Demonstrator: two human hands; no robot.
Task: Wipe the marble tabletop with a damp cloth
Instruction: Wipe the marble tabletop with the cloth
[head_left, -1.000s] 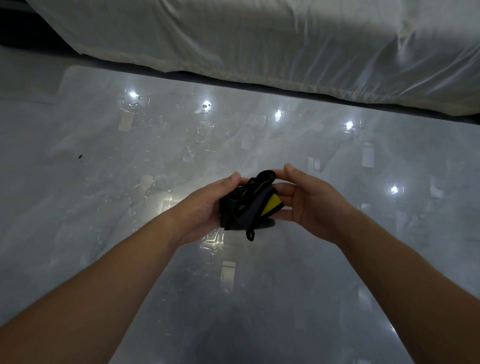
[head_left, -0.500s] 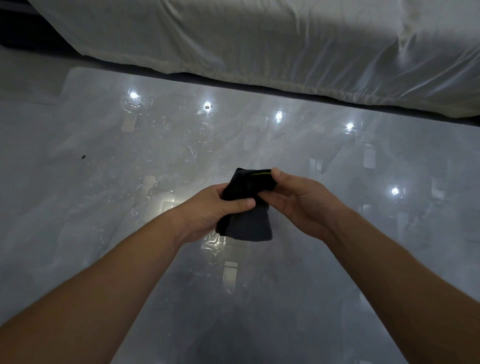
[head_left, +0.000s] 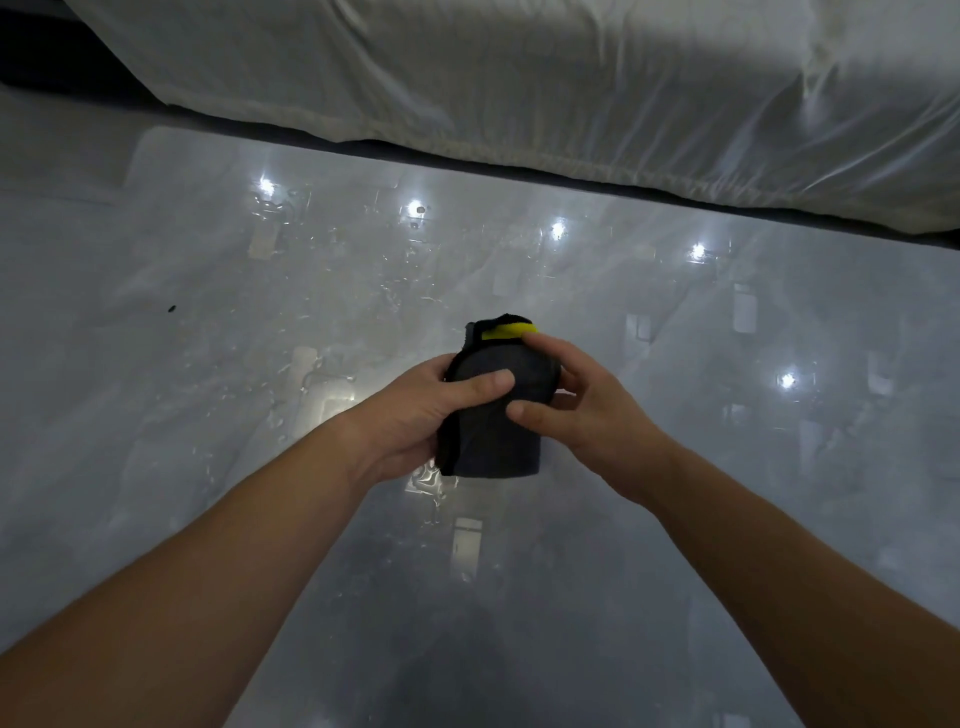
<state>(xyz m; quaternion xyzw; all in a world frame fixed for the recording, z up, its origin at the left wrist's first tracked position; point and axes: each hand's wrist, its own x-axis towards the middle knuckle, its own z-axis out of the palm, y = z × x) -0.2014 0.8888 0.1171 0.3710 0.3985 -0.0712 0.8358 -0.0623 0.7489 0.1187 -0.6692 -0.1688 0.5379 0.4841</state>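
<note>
**Cloth held in 2 hands above the wet surface**

Both forearms reach in from the near edge. The left hand (head_left: 415, 410) grips the dark cloth (head_left: 493, 436) from its left, thumb curled over the top. The right hand (head_left: 587, 415) pinches its right side, forefinger on a yellow patch (head_left: 506, 331). The cloth seems held just off the surface (head_left: 208, 389), likely being folded into a flat pad for wiping. Beyond it, droplets (head_left: 395, 296) glint, with 1 dark speck (head_left: 171, 309) to the left. Farthest, a white sheet (head_left: 519, 78) drapes down.
</note>
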